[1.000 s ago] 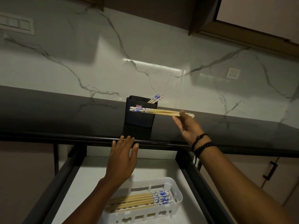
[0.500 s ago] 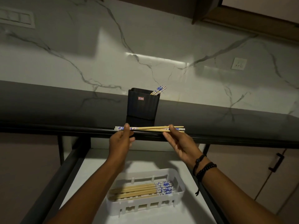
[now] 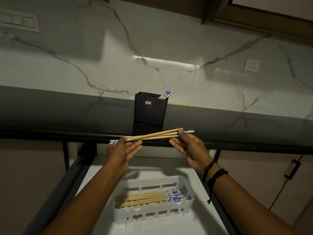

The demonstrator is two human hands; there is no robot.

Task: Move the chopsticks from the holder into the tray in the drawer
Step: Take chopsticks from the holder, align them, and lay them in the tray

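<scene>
The left hand point(image 3: 122, 150) pinches one end of a few chopsticks point(image 3: 152, 136) held roughly level over the open drawer point(image 3: 199, 224). Behind them the holder point(image 3: 149, 111) stands on the bench point(image 3: 67, 112) (more sticks point(image 3: 166, 94) lean inside), the tray point(image 3: 147, 212) lies below, and the right hand point(image 3: 188, 148) pinches the opposite ends.
</scene>
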